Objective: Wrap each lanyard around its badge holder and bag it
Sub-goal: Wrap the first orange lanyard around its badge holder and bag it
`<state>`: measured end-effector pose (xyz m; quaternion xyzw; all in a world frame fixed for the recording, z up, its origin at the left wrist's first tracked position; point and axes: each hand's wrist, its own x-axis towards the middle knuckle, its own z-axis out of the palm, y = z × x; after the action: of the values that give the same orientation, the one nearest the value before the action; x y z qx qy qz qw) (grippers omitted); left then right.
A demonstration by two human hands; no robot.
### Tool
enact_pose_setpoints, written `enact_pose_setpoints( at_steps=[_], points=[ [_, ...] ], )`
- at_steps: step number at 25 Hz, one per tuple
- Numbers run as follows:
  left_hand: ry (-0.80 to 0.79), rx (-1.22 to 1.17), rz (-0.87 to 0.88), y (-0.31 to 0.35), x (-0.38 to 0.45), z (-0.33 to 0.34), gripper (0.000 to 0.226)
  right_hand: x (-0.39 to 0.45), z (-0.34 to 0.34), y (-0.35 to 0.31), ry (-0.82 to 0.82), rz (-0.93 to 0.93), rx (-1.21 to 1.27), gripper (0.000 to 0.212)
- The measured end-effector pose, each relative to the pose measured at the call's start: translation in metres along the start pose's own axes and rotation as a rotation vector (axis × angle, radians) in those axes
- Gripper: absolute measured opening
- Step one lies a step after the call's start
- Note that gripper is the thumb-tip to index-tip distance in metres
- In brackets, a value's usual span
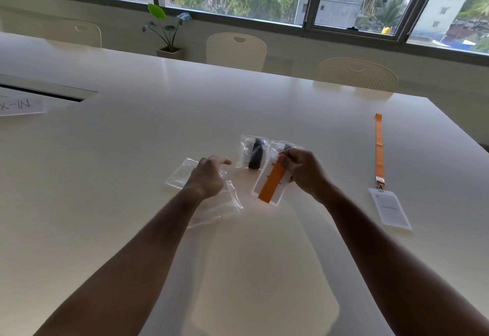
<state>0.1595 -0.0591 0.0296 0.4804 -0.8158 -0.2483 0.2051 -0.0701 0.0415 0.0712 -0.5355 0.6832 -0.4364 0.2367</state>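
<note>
The right hand [304, 170] covers the top end of the badge holder [267, 184] in its grip, so how the orange lanyard [272, 182] finishes under the fingers cannot be told. The print on that holder is mostly hidden by the orange band. Just beyond this grip, a bagged bundle [284, 147] shows only a dark tip; the rest is behind the hand. The left hand [207, 177] lies over the empty clear bags [230, 200], hiding their middle, and their edges blur into the surface [132, 163]. Well right of the right grip, the text on the spare badge holder [390, 208] is too small to read. Far left, a paper sign [21, 106] is cut by the frame edge.
</note>
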Motion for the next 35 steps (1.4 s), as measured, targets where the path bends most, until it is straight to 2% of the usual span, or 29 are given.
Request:
enact_pose_setpoints(
  at_steps=[3,8,14,19,22,25,29,32,35],
  points=[
    [-0.108,0.120,-0.013,-0.010,0.001,-0.004,0.053,0.001,0.002,-0.001,0.002,0.017,-0.005,0.019],
    [-0.116,0.259,0.035,-0.010,0.002,-0.008,0.046,-0.001,0.008,0.001,0.008,0.062,0.014,0.018],
    [-0.127,0.402,0.011,-0.011,0.005,-0.011,0.052,-0.010,0.017,0.009,-0.028,0.089,0.019,0.017],
    [-0.004,0.402,0.027,-0.007,0.009,-0.019,0.012,-0.014,0.012,0.010,-0.017,0.108,0.071,0.016],
    [0.082,0.341,0.076,0.005,0.012,-0.030,0.006,-0.014,0.005,0.011,0.040,0.139,0.132,0.016],
    [0.211,0.253,0.196,0.023,0.013,-0.041,0.012,-0.013,-0.004,0.013,0.089,0.134,0.162,0.017],
    [0.350,0.044,0.262,0.044,0.010,-0.044,0.023,-0.015,-0.021,0.007,0.198,0.099,0.198,0.017],
    [0.348,-0.177,0.216,0.058,0.005,-0.040,0.031,-0.018,-0.034,-0.002,0.340,0.056,0.210,0.017],
    [0.271,-0.345,0.180,0.065,0.000,-0.034,0.031,-0.024,-0.045,-0.016,0.536,-0.041,0.234,0.017]
  ],
)
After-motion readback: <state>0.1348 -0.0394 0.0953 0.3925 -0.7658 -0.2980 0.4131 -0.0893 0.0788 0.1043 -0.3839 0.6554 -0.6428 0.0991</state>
